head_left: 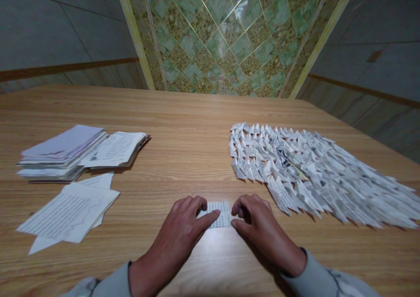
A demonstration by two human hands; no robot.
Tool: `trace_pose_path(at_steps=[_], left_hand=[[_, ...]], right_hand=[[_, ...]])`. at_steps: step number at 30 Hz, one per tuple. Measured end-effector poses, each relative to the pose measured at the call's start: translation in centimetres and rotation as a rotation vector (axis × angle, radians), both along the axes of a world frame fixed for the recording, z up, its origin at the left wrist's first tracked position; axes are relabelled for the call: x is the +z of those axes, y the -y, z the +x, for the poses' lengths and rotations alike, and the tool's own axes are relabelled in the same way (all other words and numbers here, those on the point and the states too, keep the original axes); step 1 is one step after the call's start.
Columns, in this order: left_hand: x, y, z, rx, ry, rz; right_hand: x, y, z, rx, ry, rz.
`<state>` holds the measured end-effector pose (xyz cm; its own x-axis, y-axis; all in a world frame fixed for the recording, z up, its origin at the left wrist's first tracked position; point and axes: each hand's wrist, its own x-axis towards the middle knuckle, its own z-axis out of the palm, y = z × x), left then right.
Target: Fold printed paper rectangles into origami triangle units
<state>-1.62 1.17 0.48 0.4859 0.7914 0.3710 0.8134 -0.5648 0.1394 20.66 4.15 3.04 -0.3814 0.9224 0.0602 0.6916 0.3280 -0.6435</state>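
A small folded piece of printed paper point(223, 218) lies flat on the wooden table in front of me. My left hand point(183, 222) holds it at its left side, thumb laid across the top and fingers curled at the far left edge. Just off the paper's right edge is my right hand point(257, 218), fingers bent, with a gap between thumb and forefinger and nothing visible in it. Many folded paper boats point(295, 165), made from printed sheets, stand in tight rows to the right.
Loose printed sheets point(68, 209) overlap on the left of the table point(183, 126). Behind them sit a thick stack of paper point(65, 144) and a lower pile of printed pages point(114, 148). A tiled wall point(219, 39) rises beyond the far edge.
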Motion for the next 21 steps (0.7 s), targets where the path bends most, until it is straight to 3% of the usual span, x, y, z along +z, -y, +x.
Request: trace_pose_path(at_steps=[9, 14, 21], left_hand=[[-0.2, -0.3, -0.2, -0.009, 0.049, 0.017], [0.2, 0.0, -0.3, -0.012, 0.098, 0.028], [1.1, 0.7, -0.2, -0.028, 0.165, 0.229]], right_hand=[[-0.6, 0.5, -1.4, -0.091, -0.023, 0.116], [-0.8, 0.4, -1.7, -0.049, -0.052, 0.137], [-0.3, 0.9, -1.4, 0.052, 0.0, 0.448]])
